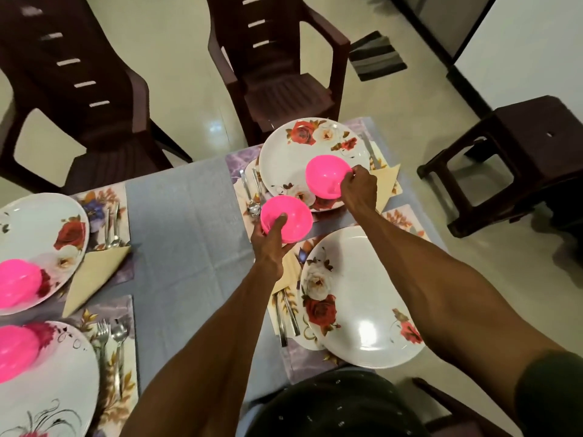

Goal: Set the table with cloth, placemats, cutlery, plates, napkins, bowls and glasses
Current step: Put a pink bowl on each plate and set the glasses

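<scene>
My right hand [359, 189] grips the rim of a pink bowl [326, 179] that rests on or just over the far floral plate [293, 159]. My left hand [271, 238] holds a second pink bowl [288, 220] above the grey tablecloth [183, 222], between the far plate and the near floral plate [359, 298]. The near plate carries no bowl. Beside each plate lie cutlery [252, 193] and a folded cream napkin [383, 182] on floral placemats [407, 220].
Two more floral plates at the left [38, 234] [47, 389] each carry a pink bowl [17, 287], with forks and spoons [110, 345] alongside. Dark plastic chairs [274, 74] stand beyond the table, and a dark stool [517, 162] stands at the right.
</scene>
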